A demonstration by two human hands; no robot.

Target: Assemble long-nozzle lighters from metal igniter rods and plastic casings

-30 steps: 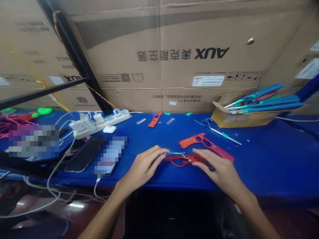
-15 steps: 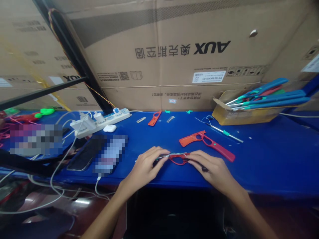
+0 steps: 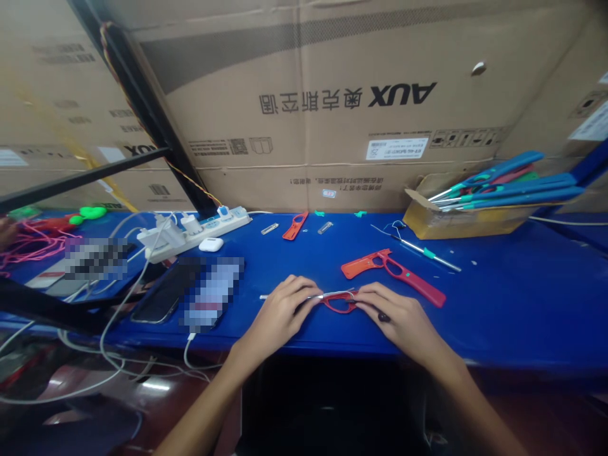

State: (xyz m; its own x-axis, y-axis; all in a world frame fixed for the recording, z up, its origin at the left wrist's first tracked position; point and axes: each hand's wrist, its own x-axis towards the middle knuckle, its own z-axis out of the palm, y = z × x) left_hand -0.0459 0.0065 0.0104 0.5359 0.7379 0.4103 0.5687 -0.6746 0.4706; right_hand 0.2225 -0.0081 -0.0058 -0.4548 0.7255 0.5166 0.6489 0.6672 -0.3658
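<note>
1. Left hand (image 3: 285,310): fingers pinched around a metal rod (image 3: 329,295)
2. Right hand (image 3: 401,310): fingers nearly together, gripping one end of a red casing (image 3: 338,310)
3. Red casing: between both hands, over the blue counter (image 3: 522,297)

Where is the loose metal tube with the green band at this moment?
In the head view, the metal tube lies on the blue tabletop, right of centre, between the cardboard box and the orange-red casing, beyond the right hand.

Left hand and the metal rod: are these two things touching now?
Touching: the head view shows the left hand pinching the metal rod between thumb and fingers.
</note>
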